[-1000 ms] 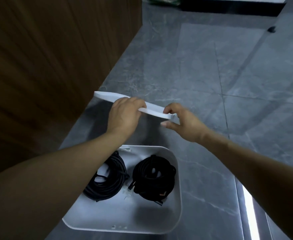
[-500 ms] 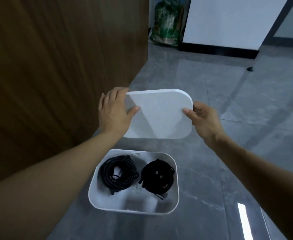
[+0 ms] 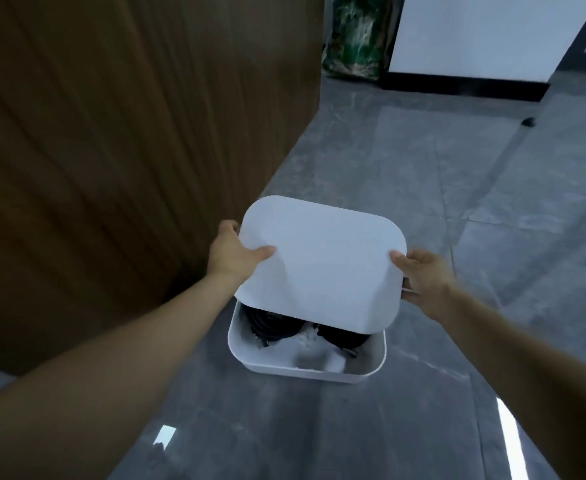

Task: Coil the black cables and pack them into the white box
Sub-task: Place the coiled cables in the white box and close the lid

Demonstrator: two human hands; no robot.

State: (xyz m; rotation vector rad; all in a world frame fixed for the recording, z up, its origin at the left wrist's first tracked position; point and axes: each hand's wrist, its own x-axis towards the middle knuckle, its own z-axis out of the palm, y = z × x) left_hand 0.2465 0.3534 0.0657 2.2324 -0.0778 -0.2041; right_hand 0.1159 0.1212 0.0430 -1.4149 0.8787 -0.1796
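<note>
Nearest us, the white box (image 3: pixel 305 370) sits on the grey tiled floor (image 3: pixel 440 202), its front part open to view, and inside it we see two black cables (image 3: pixel 274 325) coiled side by side, the left coil just beside the right one, both partly hidden under what we carry. Above the box we hold the white lid (image 3: pixel 322 268), tilted, its near edge low over the coils and its far edge higher. Our left hand (image 3: pixel 236 252) grips the lid's left edge, thumb on top and fingers underneath; our right hand (image 3: pixel 423 278) pinches the right edge in the same manner. We judge the packing done and the closing in hand. To do it well, we should level the lid first, line its rounded corners up with those of the box, and lower it evenly with both hands so neither side catches. A connector (image 3: pixel 348 353) near the right coil lies close to the wall, so we should check it stays below the rim before we press. Farther off stand the wooden panel (image 3: pixel 129 133) on our left and a green bag (image 3: pixel 354 39) against the far wall.
</note>
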